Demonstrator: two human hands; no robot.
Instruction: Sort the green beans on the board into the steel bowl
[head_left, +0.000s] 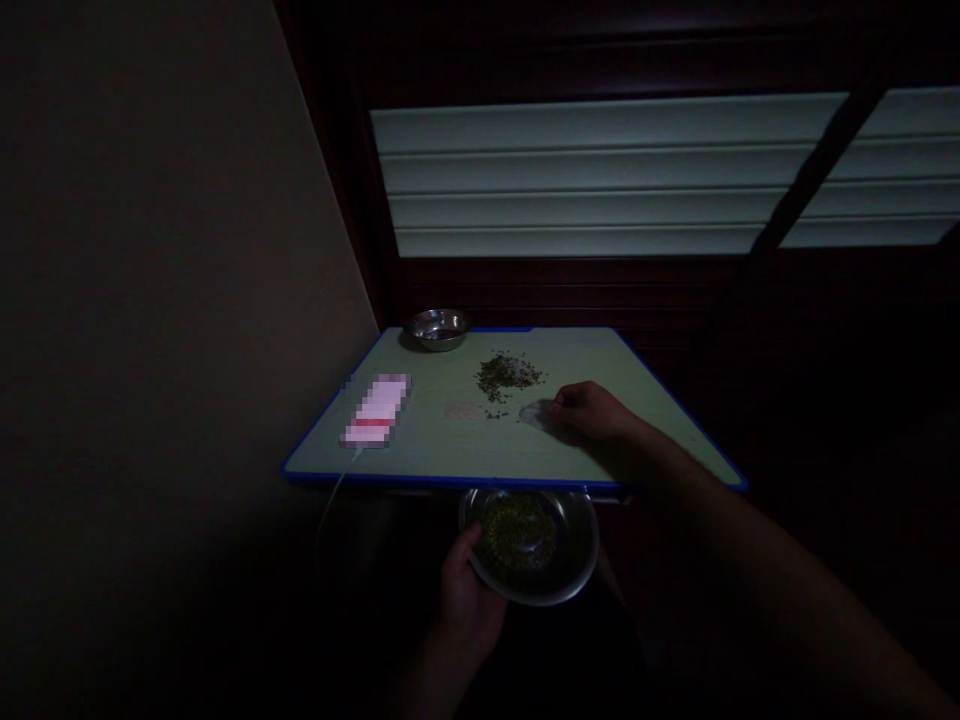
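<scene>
My left hand (471,590) grips a metal bowl (574,578) by its left rim, thumb over the edge, just below the table's front edge. Small greenish grains (517,530) lie in that bowl. Over the table, my right hand (589,408) is closed on a flat, clear, thin piece (536,413) that looks like a plastic scraper; its exact kind is hard to make out in the dim light. Left of and beyond its tip, a loose pile of dark small grains (506,375) is spread on the tabletop, with a few stray ones nearer.
The pale table (435,455) has a blue edge. A second metal bowl (437,330) stands at its back left corner. A lit phone (377,410) with a cable (337,490) lies at the left. A wall and dark panelled doors (585,180) border the table.
</scene>
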